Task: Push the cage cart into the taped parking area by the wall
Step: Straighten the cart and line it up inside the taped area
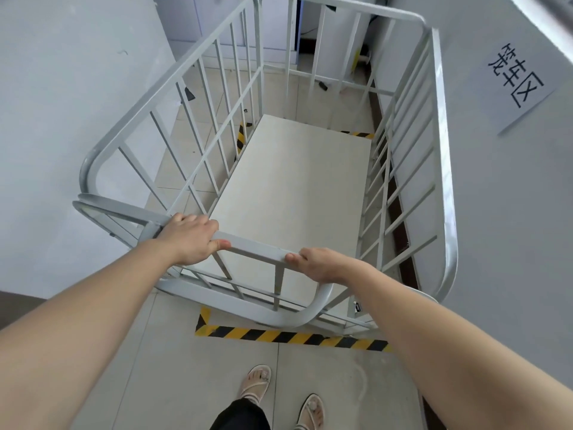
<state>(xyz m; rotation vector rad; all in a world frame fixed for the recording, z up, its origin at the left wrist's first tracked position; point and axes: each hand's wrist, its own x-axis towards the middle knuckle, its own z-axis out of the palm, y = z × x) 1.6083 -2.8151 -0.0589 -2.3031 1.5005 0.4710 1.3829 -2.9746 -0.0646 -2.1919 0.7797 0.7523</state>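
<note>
A grey metal cage cart (297, 193) with barred sides and a pale flat deck stands in front of me, empty. My left hand (189, 238) and my right hand (319, 263) both grip its near top rail, knuckles up. Yellow-and-black floor tape (288, 335) runs across the floor just under the cart's near end, with a corner at its left. More of the tape shows through the bars at the far left (241, 138) and far right (359, 134). The cart's right side runs close along the wall (508, 197).
A paper sign (517, 79) with dark characters hangs on the right wall. A pale wall (62, 103) closes in on the left. Beyond the cart stand white cabinets and a small dark object (324, 86) on the tiled floor. My sandalled feet (279, 395) stand behind the tape.
</note>
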